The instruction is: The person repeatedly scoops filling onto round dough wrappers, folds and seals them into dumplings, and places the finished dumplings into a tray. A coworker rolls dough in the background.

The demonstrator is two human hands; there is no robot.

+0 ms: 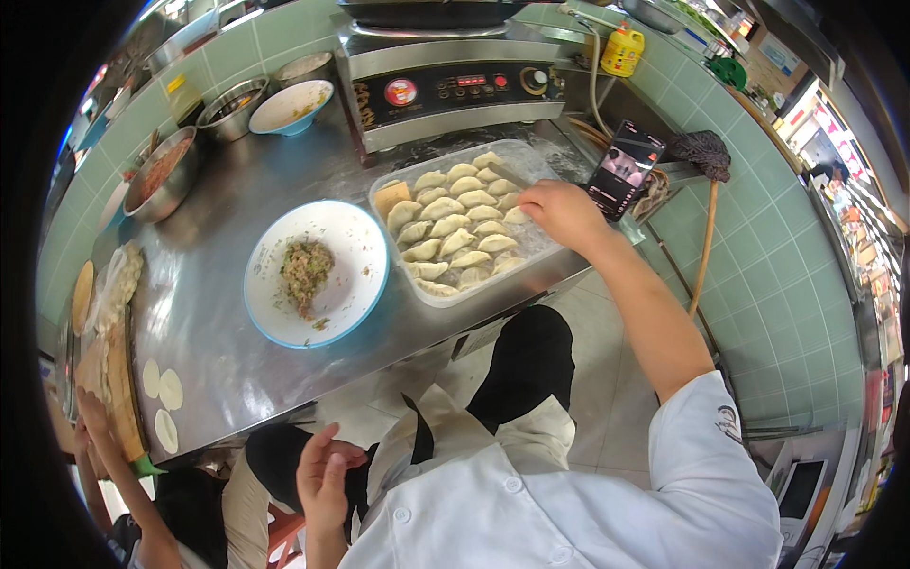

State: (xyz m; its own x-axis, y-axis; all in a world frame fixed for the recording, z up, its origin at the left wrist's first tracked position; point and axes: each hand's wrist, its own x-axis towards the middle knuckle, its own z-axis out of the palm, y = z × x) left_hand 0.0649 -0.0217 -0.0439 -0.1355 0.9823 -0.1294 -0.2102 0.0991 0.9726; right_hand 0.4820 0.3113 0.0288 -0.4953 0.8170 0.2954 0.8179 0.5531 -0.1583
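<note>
My right hand (561, 213) is over the right side of a clear plastic tray (544, 167). Its fingers appear closed on a narrow flat stick (506, 174) that reaches over the dumplings, with the fingertips close to one dumpling (517, 215). Rows of folded dumplings (449, 225) fill much of the floured tray, and a tan square piece (392, 198) lies in its left corner. Left of the tray stands a white bowl with a blue rim (355, 299), holding minced filling (307, 270). Near my body, my left hand (327, 469) is held with fingers apart and nothing in it.
Three dough wrappers (170, 390) lie at the left. Another person's hands (92, 419) are by a wooden board (124, 398) with dough. Steel bowls (160, 178) and a white-blue bowl (291, 110) line the wall. An induction cooker (455, 92) stands behind; a phone (624, 171) leans right.
</note>
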